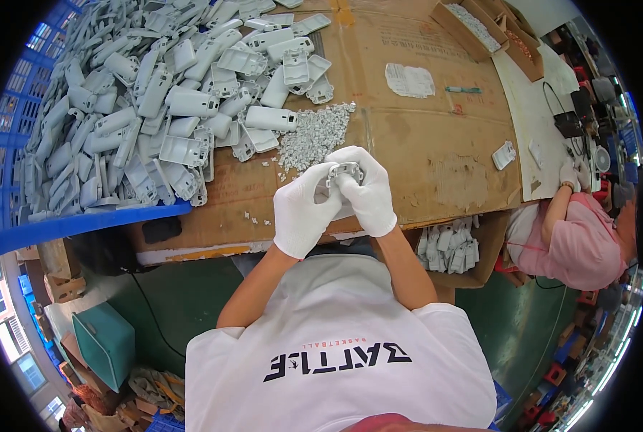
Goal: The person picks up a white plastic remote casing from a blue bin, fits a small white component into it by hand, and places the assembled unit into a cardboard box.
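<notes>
Both my hands wear white gloves and meet above the table's near edge. My left hand (pixel 303 212) is closed on one side of a light grey plastic housing (pixel 346 170). My right hand (pixel 370 193) grips the same housing from the other side, thumb on top. Its end with cutouts shows between my fingers; the gloves hide most of the rest. Just beyond my hands lies a heap of tiny grey-white plastic parts (pixel 314 135), with a few loose bits scattered nearer me. Left of it rises a large pile of similar grey housings (pixel 192 102).
A blue crate (pixel 84 225) borders the pile at left. Cardboard (pixel 422 122) covers the table, bearing a paper scrap (pixel 410 81), a teal pen (pixel 463 90) and one housing (pixel 503 155). Small-part boxes (pixel 472 27) stand far right. A box of housings (pixel 449 248) sits below. Another person (pixel 569 237) works at right.
</notes>
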The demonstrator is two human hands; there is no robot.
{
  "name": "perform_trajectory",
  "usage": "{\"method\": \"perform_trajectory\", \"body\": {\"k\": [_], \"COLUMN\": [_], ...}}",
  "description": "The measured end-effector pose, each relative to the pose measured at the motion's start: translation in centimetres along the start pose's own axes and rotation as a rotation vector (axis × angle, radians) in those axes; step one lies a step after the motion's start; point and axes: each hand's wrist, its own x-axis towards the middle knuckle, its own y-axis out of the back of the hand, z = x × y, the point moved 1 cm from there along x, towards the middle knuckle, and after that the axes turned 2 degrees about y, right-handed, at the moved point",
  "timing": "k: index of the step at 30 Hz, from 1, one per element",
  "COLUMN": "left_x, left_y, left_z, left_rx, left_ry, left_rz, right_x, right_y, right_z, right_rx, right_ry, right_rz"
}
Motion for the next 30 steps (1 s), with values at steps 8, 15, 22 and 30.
{"method": "perform_trajectory", "body": {"k": [8,15,22,30], "left_x": [0.1,0.5,0.9,2.1], "left_y": [-0.2,-0.2,-0.3,-2.4], "left_z": [-0.2,0.1,0.3,-0.8], "left_rx": [0.047,-0.007,-0.144,-0.116], "left_ry": [-0.012,-0.033,0.099,0.108], "left_rz": [-0.002,-0.025,-0.027,-0.208], "right_x": [0.1,-0.5,-4.3,-6.1], "right_y": [0.1,0.2,3.5,3.9], "right_z": [0.1,-1.1,-2.3,-0.5], "right_rx": [0.065,-0.034,-0.758,-1.213], "right_ry": [0.004,0.047,0.555,0.675], "right_rz": [0.005,0.047,0.192,-0.024]}}
